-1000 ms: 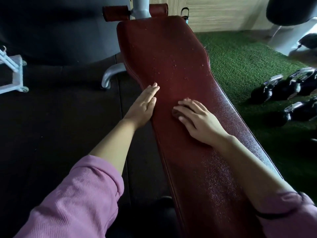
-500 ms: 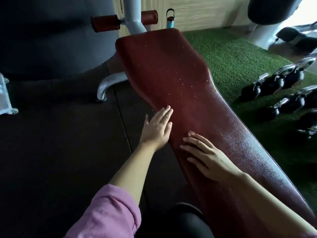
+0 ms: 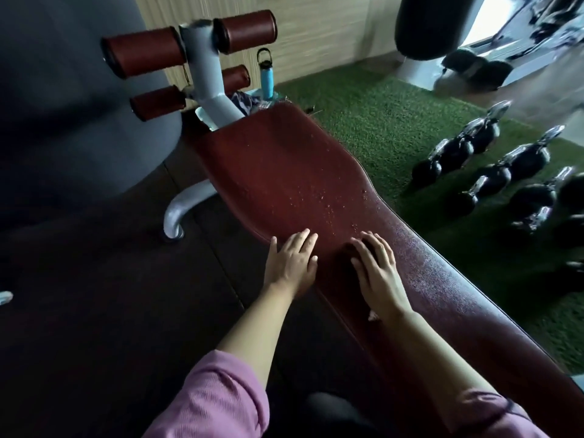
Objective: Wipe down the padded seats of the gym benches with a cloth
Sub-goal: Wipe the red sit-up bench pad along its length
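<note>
We see the dark red padded bench seat (image 3: 284, 172) running from lower right up toward the middle, widest at its far end, with water droplets (image 3: 328, 207) scattered ahead of our hands. Our right hand (image 3: 376, 273) lies flat on the pad, fingers spread; something dark shows under its fingertips and a pale scrap at the wrist, but we cannot tell whether that is the cloth. Our left hand (image 3: 292, 263) rests flat and unclenched on the seat's left edge, holding nothing. Beyond both hands the pad is unobstructed to its far rim. Left of the bench lies dark floor matting (image 3: 94, 295); right lies green turf (image 3: 379, 128). At the far end we count four red foam rollers (image 3: 143, 55), and one blue bottle (image 3: 266, 75). Kettlebells (image 3: 493, 175) stand on the turf, too blurred to count.
</note>
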### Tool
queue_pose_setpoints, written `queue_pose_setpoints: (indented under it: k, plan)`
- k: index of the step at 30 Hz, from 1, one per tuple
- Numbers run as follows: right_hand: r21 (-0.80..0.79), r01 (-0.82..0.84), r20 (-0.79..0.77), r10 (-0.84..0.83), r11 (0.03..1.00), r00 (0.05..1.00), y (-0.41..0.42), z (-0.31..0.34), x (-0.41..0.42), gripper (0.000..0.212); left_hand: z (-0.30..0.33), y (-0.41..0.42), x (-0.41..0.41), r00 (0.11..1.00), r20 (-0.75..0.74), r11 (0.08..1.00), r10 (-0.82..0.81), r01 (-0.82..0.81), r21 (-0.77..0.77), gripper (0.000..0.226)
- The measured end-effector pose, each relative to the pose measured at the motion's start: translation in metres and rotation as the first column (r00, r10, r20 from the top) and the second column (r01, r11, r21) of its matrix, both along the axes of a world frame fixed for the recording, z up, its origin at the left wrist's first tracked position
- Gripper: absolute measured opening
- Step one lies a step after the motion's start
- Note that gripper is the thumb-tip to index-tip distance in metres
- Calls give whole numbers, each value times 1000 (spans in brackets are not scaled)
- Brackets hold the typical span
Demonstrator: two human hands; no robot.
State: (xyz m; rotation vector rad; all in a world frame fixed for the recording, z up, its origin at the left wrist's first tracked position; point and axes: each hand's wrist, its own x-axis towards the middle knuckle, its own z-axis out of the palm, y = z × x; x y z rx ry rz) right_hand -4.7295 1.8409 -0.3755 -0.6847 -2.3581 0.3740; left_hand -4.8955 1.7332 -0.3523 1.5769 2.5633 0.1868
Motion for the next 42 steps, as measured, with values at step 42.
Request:
queue_pose_setpoints:
  k: [42]
  plan:
    - [-91, 174, 119, -163, 981, 980, 22, -13, -99, 37, -29, 51, -115, 945, -42, 914, -325, 326, 244, 52]
